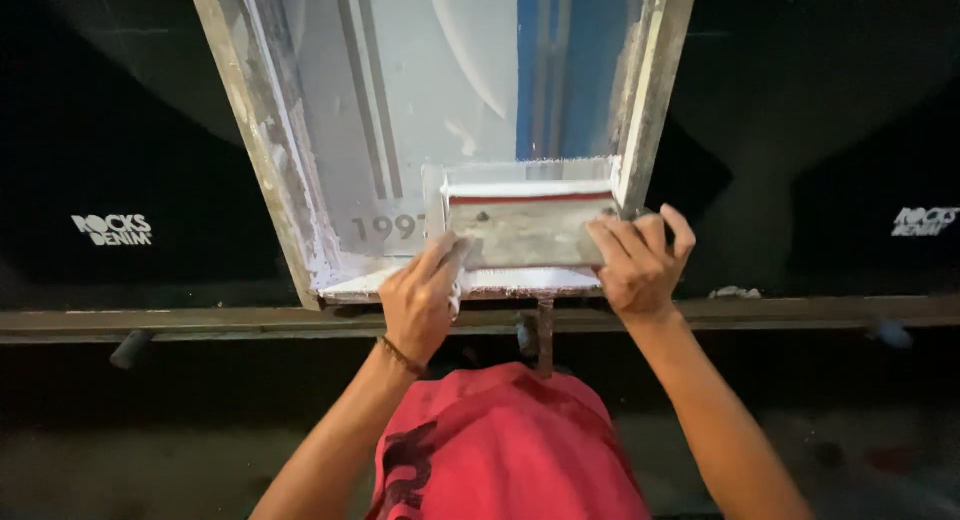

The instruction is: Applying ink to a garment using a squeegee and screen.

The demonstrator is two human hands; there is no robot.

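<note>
— What colours are on the screen frame?
— Pale grey, smeared white, with a blue strip and grey stripes on the mesh.
— And the squeegee?
— Grey, red-edged. The shirt is red; the fabric is black.

Small white printed logos sat on the black fabric at far left and another at far right; no packages or screens showed

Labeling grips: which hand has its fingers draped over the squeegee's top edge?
The right hand: its fingers curl over the squeegee's right top corner. The left hand grips the lower left end instead, wearing a wrist bracelet.
</note>
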